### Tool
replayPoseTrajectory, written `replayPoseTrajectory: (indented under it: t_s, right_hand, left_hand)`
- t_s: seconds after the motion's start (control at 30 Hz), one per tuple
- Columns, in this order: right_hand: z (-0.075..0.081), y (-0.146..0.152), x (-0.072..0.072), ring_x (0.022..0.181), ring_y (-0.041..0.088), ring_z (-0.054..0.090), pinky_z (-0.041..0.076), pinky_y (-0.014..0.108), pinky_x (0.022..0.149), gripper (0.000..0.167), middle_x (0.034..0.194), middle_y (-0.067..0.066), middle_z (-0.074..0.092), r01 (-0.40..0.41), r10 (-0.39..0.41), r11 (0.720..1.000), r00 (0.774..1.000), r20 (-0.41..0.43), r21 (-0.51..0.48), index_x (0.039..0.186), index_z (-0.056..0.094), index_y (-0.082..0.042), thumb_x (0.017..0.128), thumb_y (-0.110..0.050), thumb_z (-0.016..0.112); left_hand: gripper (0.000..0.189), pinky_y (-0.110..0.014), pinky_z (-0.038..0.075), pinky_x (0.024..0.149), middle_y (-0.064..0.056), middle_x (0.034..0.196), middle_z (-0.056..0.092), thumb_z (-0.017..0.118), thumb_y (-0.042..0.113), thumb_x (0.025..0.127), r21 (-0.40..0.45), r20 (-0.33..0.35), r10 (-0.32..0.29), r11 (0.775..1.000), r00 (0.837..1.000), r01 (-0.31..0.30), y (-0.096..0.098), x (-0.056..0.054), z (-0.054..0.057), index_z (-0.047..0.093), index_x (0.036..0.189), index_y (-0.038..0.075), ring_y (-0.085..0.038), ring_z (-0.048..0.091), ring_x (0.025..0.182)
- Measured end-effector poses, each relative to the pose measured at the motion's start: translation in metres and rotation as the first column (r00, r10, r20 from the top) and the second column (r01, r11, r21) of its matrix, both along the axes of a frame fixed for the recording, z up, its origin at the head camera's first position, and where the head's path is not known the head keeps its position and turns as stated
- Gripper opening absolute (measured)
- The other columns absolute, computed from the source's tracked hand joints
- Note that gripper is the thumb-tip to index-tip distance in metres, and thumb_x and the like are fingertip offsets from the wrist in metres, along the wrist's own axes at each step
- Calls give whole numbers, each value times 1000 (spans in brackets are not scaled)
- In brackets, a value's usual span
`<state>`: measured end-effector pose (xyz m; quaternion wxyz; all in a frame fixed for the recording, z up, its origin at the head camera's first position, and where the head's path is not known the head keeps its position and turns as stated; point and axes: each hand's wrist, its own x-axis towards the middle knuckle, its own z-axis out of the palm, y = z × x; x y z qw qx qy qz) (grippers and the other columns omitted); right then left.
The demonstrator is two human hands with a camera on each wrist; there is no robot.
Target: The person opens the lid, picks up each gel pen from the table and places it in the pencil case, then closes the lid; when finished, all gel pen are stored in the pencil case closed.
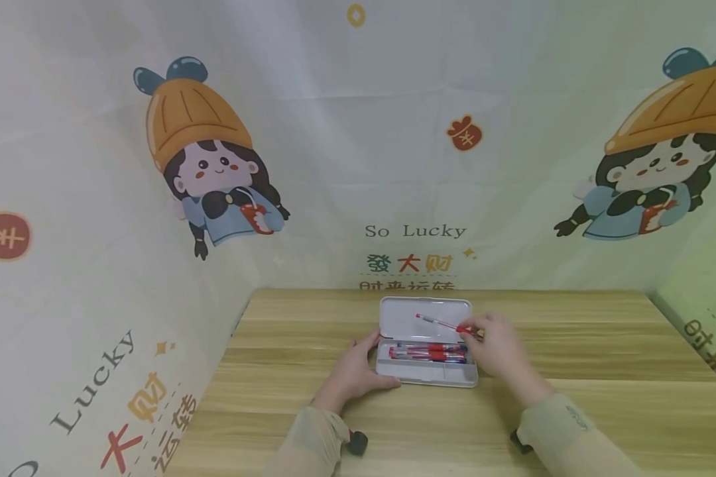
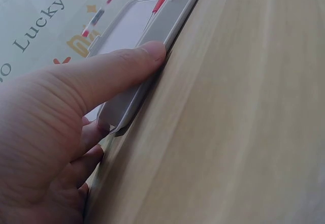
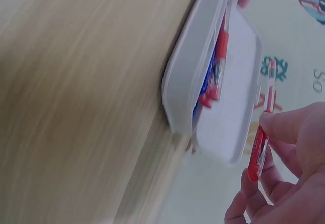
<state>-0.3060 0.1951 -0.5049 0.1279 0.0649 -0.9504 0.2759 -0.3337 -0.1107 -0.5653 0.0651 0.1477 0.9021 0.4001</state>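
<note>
A white pencil case (image 1: 414,373) stands on the wooden table with its lid (image 1: 402,318) raised at the back. Inside its rear compartment lie several red and blue pens (image 1: 432,356). My left hand (image 1: 353,372) holds the left end of the case, its thumb (image 2: 127,69) along the front rim and the other fingers round the end. Above the right end of the case, my right hand (image 1: 498,341) pinches a red gel pen (image 3: 260,150) between thumb and fingers. This pen is clear of the case, its transparent end pointing left in the head view.
The wooden table (image 1: 591,344) reaches back to a printed cloth backdrop (image 1: 322,165), which also hangs along the left and right sides. A narrower front compartment of the case lies before the pens, with a divider towards its right.
</note>
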Motion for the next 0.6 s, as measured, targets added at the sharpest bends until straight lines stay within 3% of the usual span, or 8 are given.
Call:
replayPoseTrajectory:
  t_s: [0.33, 0.6]
  right_hand:
    - [-9, -25, -10, 109, 35, 67, 58, 57, 97, 15, 115, 16, 74, -83, 78, 993, 995, 66, 83, 111, 85, -12, 97, -15, 80]
    - [-17, -30, -11, 103, 32, 68, 59, 54, 91, 10, 107, 10, 75, -126, 119, 985, 991, 63, 119, 105, 86, -14, 96, -16, 82]
  left_hand:
    - [124, -68, 21, 139, -14, 172, 50, 103, 42, 71, -11, -14, -5, 1000, 1000, 5, -1, 1, 0, 37, 173, 19, -58, 30, 163]
    - [123, -67, 20, 140, -11, 173, 49, 103, 42, 73, -13, -8, -1, 1000, 1000, 1, 0, -1, 0, 36, 174, 22, -58, 28, 164]
